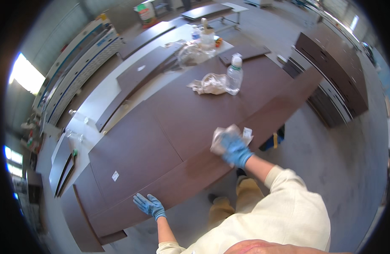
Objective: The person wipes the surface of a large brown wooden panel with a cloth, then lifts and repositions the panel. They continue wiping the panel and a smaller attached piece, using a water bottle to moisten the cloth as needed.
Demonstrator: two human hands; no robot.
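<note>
A long dark brown panel runs along the near edge of the worktable, its right end reaching out past the table. Flat on its left part rests my left hand, in a blue glove with the fingers spread. My right hand, gloved alike and blurred, presses a pale cloth onto the panel right of the middle. A small white label lies just beside that hand. Beyond it stand a clear bottle with a white cap and a second crumpled cloth.
Other brown panels lie beyond the long one. More bottles and a plastic bag sit farther back. A stack of dark panels stands at the right. A long machine is at the far left.
</note>
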